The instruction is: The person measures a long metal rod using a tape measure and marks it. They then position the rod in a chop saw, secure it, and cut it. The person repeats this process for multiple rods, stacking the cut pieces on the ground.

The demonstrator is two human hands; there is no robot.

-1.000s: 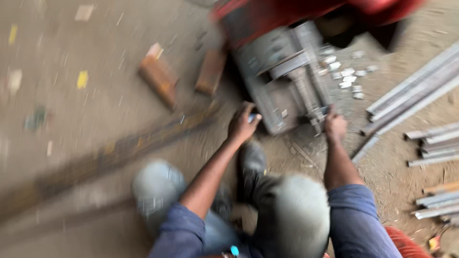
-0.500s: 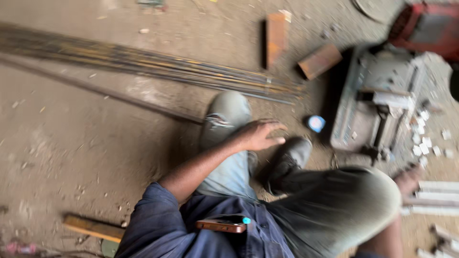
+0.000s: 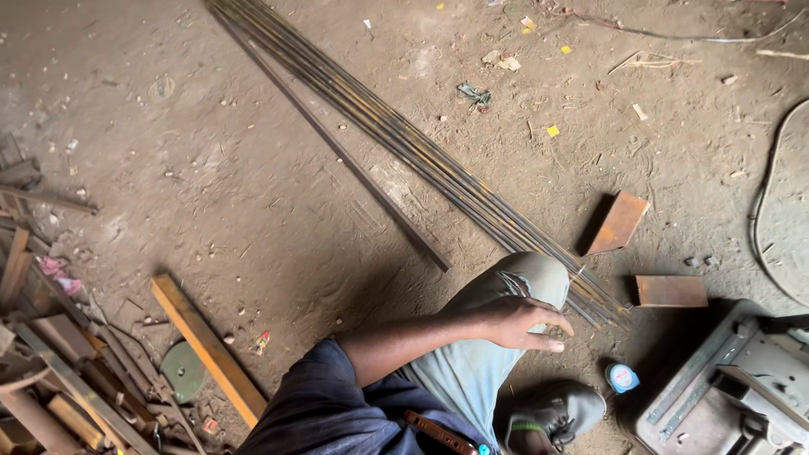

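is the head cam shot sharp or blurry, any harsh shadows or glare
Head view: sharp, with no motion blur; the left hand and the bundle of metal rods are crisp; soft, even light, with only a faint shadow beside the knee; no glare on the dirt floor.

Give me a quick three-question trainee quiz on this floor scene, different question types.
1. True or false: the left hand rests on the person's bent knee in pale jeans.
2. What lies on the dirt just beyond that knee: A) bundle of long thin steel rods, B) coiled hose, C) bricks?
3. Fill in: the small round blue-and-white object lies between the grey shoe and the grey metal ___.

Key: 1 true; 2 A; 3 machine.
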